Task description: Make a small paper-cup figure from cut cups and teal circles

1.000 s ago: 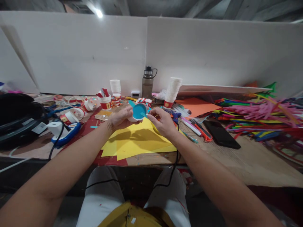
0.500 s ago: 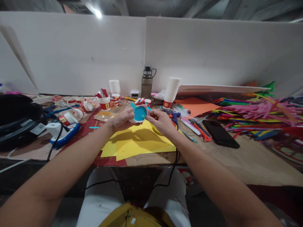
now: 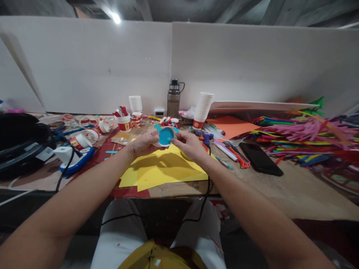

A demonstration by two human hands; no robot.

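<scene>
A short white paper cup piece [image 3: 166, 137] with a blue round bottom inside faces me above the yellow paper [image 3: 165, 170]. Blue strips stick out from its rim at the upper left and upper right. My left hand [image 3: 145, 143] is closed around its left side, thumb at the rim. At the right rim, my right hand [image 3: 188, 145] is closed with thumb and fingers pinched, close to a small blue tab inside the edge. Whether that tab is between the right fingertips is hard to see.
A glue gun [image 3: 204, 136], markers [image 3: 224, 148] and a black phone [image 3: 260, 158] lie to the right, with colourful pipe cleaners [image 3: 297, 130] beyond. Stacked paper cups [image 3: 203, 111] and a bottle [image 3: 174, 98] stand behind. A power strip [image 3: 77, 162] sits left. A black cable hangs over the front edge.
The cup piece has tilted slightly in my hands, and the blue strip at its upper left shows less. Both hands keep nearly the same place.
</scene>
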